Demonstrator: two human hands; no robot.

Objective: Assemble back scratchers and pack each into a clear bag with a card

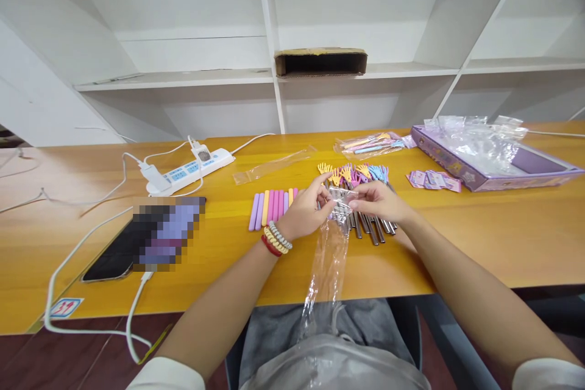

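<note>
A long clear plastic bag (331, 256) hangs from between my hands over the table edge toward my lap. My left hand (307, 207), with coiled bands at the wrist, pinches one side of its upper end. The other side of that end is pinched by my right hand (377, 201). Just behind and beneath my hands lie several back scratchers with yellow, purple and blue hand-shaped heads (346, 175) and metal rods (375, 231), partly covered by my fingers. Left of them, a row of purple, yellow and pink tubes (269, 207) runs partly behind my left hand.
A flat clear bag (274, 164) and a filled bag (372, 144) lie farther back. Small printed cards (433, 180) sit beside a purple box (493, 181) holding clear bags. Leftward are a power strip (192, 170), cables and a phone (123, 244). A cardboard box (320, 62) rests on the shelf.
</note>
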